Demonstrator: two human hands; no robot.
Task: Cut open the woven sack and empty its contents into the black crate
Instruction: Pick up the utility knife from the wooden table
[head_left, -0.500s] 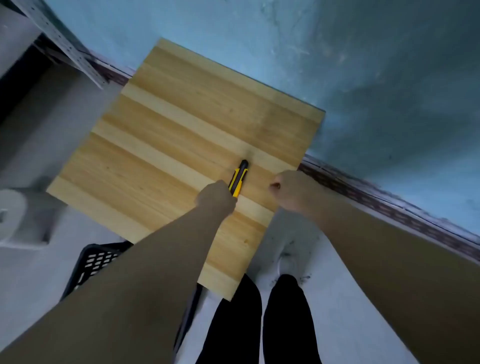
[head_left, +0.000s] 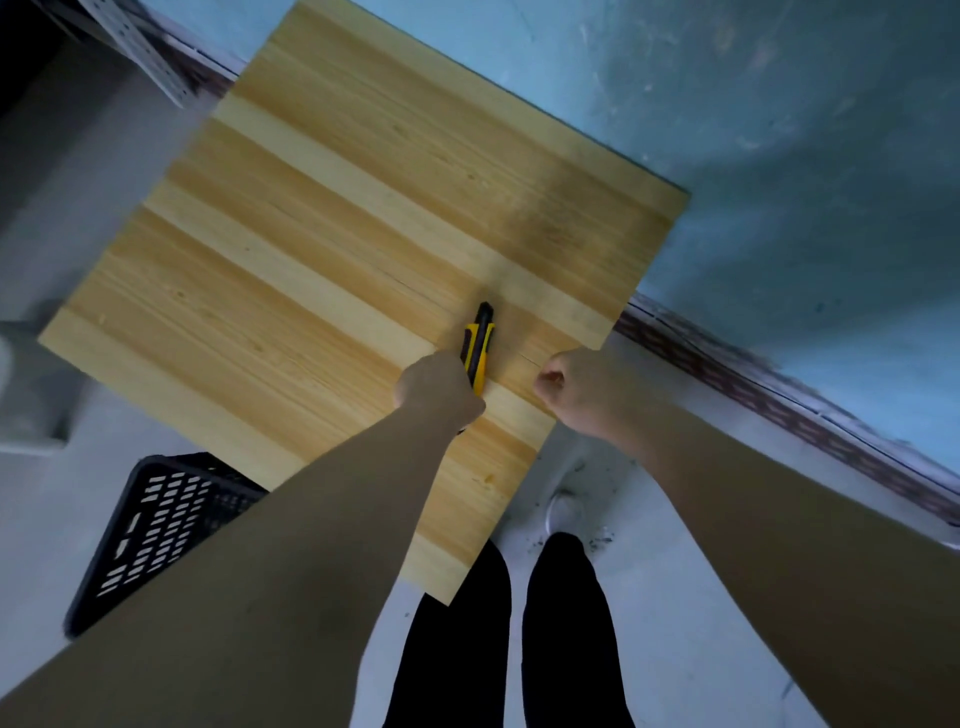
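A yellow and black utility knife (head_left: 479, 345) lies on the wooden table (head_left: 322, 249), its tip pointing away from me. My left hand (head_left: 436, 387) is closed around its near end. My right hand (head_left: 569, 387) is a closed fist at the table's right edge, a short way right of the knife, with nothing visible in it. The black crate (head_left: 156, 525) with slotted walls stands on the floor under the table's near left corner, partly hidden by my left forearm. No woven sack is in view.
A blue wall (head_left: 779, 156) runs behind and right of the table, with a patterned skirting strip (head_left: 779, 410) at its foot. A perforated metal shelf post (head_left: 140, 47) stands at top left. A grey block (head_left: 26, 389) sits at the left. My legs (head_left: 509, 639) stand on the white floor.
Both hands and the knife keep the same place on the table. Nothing has visibly changed.
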